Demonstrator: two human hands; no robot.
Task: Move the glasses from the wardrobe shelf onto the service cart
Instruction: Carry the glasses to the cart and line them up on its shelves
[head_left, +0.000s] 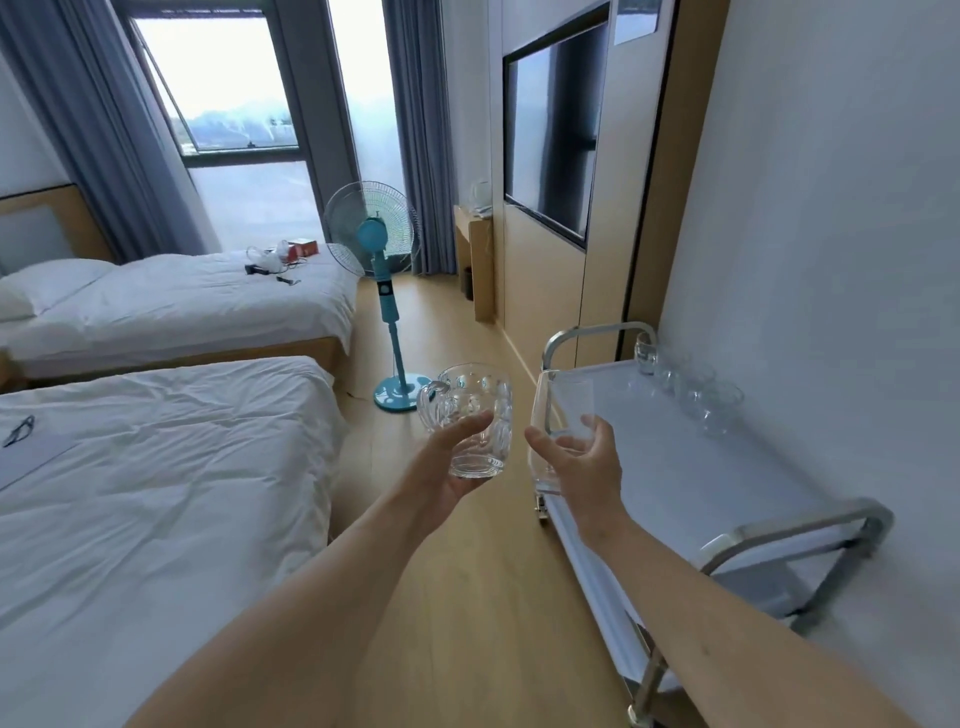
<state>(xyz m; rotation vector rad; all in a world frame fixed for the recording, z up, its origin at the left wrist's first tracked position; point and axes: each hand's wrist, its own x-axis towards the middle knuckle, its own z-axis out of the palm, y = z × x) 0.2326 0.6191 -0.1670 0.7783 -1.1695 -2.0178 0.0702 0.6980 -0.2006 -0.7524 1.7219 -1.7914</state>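
At the centre of the frame we see the left hand (457, 457) curled around a clear dimpled glass mug with a handle (475, 415), holding it upright above the light wooden floor (467, 597), its handle pointing left. Just to its right, the right hand (582, 467) grasps a tall, plain, clear drinking glass (558, 415), which tilts slightly and overlaps the near left edge of the steel-framed service cart with a pale top tray (701, 467). Mug and glass sit close together but apart.

Along the cart's far right edge, by the white wall, stands a row of small clear tumblers (696, 397), upright and nearly touching one another.

In the left half of the frame lie two white-sheeted beds (156, 493). A turquoise pedestal fan (379, 244) stands upper centre, and a dark wall-mounted television (553, 130) hangs upper right.
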